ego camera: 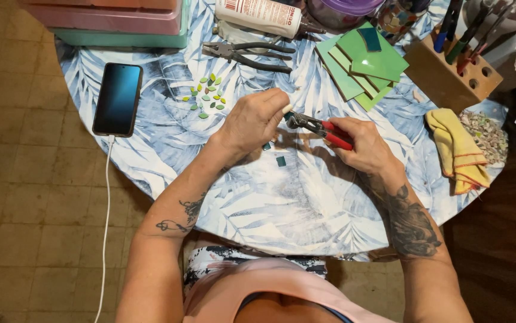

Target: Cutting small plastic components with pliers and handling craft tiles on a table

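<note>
My right hand grips red-handled nippers over a round table with a blue leaf-print cloth. My left hand pinches a small piece right at the nipper jaws; the piece itself is mostly hidden by my fingers. Small dark green square pieces lie on the cloth just below my hands. A cluster of several small green leaf-shaped pieces lies to the left of my left hand.
A phone on a white cable lies at the left. Black pliers, a glue bottle, stacked green tiles, a wooden tool holder, a yellow cloth and a pile of shards ring the far side. Stacked bins sit top left.
</note>
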